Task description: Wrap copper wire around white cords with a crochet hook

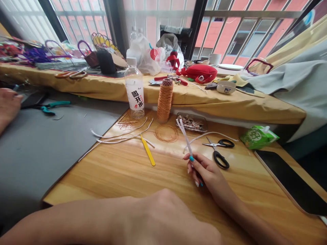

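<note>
My right hand point(201, 168) pinches two thin white cords point(185, 136) between thumb and fingers, their free ends pointing up and away from me. Beyond it, another white cord point(209, 133) curves across the wooden table, with black-handled scissors point(220, 153) lying spread to its right. My left hand point(163, 221) reaches in large and blurred along the bottom edge, back of the hand toward me; its fingers are out of sight. Several more white cords point(122, 139) lie at the left, near a yellow tool point(148, 149) with a fine tip.
A water bottle point(135, 92), a cone of orange thread point(165, 102) and a clear box of small pieces point(191, 122) stand along the back. Coiled thread point(166, 133) lies before them. At right are a green tissue pack point(259, 137) and a phone point(291, 180). Another person's hand point(9, 105) is far left.
</note>
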The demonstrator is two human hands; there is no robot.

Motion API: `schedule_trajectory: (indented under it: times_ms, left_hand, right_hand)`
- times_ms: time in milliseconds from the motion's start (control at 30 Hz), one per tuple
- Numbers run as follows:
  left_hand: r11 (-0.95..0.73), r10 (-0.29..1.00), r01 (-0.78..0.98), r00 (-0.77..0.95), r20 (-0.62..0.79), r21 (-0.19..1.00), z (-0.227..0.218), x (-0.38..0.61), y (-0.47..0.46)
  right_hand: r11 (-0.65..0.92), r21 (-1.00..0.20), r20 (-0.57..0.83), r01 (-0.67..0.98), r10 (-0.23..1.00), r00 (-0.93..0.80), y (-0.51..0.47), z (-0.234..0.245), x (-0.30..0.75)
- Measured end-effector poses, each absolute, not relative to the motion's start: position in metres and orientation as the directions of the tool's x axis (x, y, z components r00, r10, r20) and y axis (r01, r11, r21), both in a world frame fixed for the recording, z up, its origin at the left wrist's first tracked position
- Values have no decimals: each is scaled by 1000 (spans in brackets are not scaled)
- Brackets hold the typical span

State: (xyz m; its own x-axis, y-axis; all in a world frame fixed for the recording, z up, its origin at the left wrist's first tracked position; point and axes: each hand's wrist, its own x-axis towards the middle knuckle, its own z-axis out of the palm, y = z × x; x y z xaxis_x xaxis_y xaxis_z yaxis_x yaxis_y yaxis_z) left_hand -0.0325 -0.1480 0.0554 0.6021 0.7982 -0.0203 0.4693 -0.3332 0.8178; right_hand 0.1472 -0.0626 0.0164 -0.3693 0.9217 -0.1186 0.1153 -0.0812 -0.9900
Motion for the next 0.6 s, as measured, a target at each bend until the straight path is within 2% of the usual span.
schedule_trajectory:
  times_ms: [33, 67, 100, 167, 267, 367, 600]
  left_hand:
    - [-393, 811, 407, 576, 103, 825, 60, -28, -145]
    - [-420, 867, 392, 441, 233, 819, 62, -23, -139]
    - [-497, 859, 373, 340, 383, 784, 63, -19, -131]
    - [-656, 731, 316, 490, 474, 685, 57, -14, -108]
    - [-553, 832, 477, 352, 428, 683, 38, -11, -74]
    - [-498, 864, 544, 371, 339, 675, 22, -11, -57]
    - [-399, 912, 474, 296, 285, 785, 21, -11, -60]
  right_hand:
    - [-82, -990, -119, 115, 923, -365, -63, 17, 147]
    - [-81, -990, -117, 114, 927, -357, -63, 18, 147]
    - [-77, -990, -112, 115, 932, -346, -64, 19, 146]
    - [-60, -990, -98, 124, 939, -331, -64, 20, 146]
    - [-18, -987, -75, 159, 930, -361, -64, 21, 145]
    - [32, -981, -52, 193, 907, -418, -65, 19, 146]
    - [98, -967, -36, 234, 859, -510, -66, 18, 148]
